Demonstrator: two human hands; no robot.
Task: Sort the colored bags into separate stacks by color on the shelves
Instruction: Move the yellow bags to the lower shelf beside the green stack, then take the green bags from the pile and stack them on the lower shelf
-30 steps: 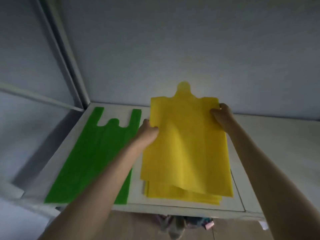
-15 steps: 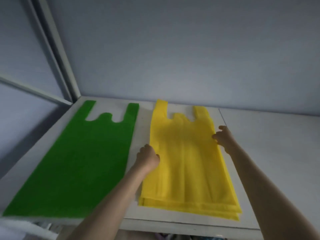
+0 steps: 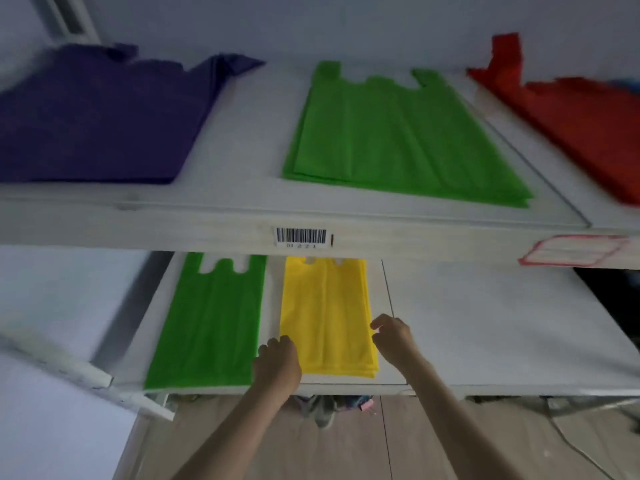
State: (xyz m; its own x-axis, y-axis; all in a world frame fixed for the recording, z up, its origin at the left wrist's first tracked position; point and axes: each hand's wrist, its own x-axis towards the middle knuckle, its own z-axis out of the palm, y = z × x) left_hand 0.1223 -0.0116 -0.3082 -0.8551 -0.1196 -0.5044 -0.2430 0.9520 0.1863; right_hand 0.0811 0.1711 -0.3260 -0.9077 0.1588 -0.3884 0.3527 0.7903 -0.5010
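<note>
Lower shelf (image 3: 485, 334): curled hands flank yellow stack (image 3: 325, 313).

Upper shelf (image 3: 242, 216): purple stack (image 3: 93, 119), green stack (image 3: 391, 140), red stack (image 3: 581, 123). Lower shelf (image 3: 485, 323): green bag (image 3: 211, 323) beside yellow stack (image 3: 325, 317), all flat.

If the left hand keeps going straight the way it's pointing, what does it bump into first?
Probably the yellow bags: the left hand sits at that stack's near left corner, knuckles aimed toward the shelf's back. Depth is unclear, so it might slip between yellow and green.
</note>
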